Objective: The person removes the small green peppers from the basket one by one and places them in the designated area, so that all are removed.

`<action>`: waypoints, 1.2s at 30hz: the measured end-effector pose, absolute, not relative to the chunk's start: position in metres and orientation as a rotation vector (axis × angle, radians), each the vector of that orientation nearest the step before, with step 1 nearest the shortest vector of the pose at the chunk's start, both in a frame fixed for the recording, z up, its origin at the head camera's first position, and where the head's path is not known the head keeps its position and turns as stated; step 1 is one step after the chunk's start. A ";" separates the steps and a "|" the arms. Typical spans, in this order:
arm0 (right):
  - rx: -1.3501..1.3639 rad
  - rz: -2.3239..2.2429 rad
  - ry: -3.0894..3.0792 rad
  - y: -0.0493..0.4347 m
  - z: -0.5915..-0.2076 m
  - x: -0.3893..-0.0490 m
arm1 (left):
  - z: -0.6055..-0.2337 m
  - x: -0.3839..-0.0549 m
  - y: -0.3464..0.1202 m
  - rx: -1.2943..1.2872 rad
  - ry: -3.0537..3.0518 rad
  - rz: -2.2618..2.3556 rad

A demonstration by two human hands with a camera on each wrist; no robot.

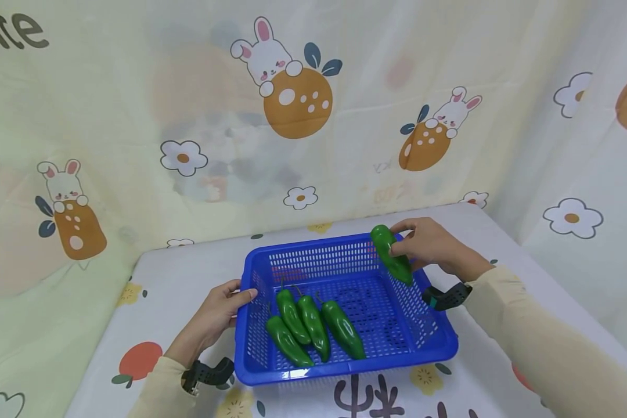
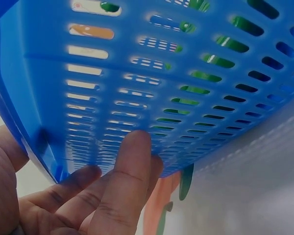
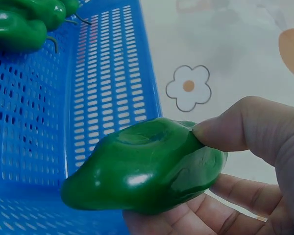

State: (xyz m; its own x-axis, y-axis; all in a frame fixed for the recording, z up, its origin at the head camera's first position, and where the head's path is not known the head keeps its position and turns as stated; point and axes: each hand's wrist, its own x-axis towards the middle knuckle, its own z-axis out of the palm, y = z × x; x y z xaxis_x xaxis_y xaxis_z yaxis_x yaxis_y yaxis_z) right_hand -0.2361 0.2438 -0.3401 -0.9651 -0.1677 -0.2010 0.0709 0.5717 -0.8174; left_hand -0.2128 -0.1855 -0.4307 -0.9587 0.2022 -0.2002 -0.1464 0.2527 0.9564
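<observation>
A green pepper (image 1: 391,255) is pinched between the thumb and fingers of my right hand (image 1: 431,247), over the right back corner of a blue plastic basket (image 1: 347,367). In the right wrist view the glossy pepper (image 3: 147,169) lies across the fingers with the thumb on top. My left hand (image 1: 222,307) grips the basket's left rim, thumb over the edge. The left wrist view shows its fingers (image 2: 120,191) against the slotted outer wall (image 2: 152,78). Several green peppers (image 1: 313,328) with thin stems lie side by side in the basket's left half.
The basket stands on a table with a printed white cloth (image 1: 188,273). A curtain (image 1: 345,168) with rabbits and flowers hangs behind, and another (image 1: 569,278) hangs to the right. Each wrist wears a black band (image 1: 206,374).
</observation>
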 end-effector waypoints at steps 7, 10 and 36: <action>-0.056 -1.339 2.577 0.257 -0.338 -0.236 | -0.432 -0.212 -0.186 0.059 2.240 1.766; -0.043 -1.320 2.604 0.262 -0.337 -0.236 | -0.431 -0.212 -0.186 0.057 2.239 1.769; 0.049 -1.280 2.685 0.302 -0.338 -0.235 | -0.429 -0.212 -0.187 0.059 2.236 1.763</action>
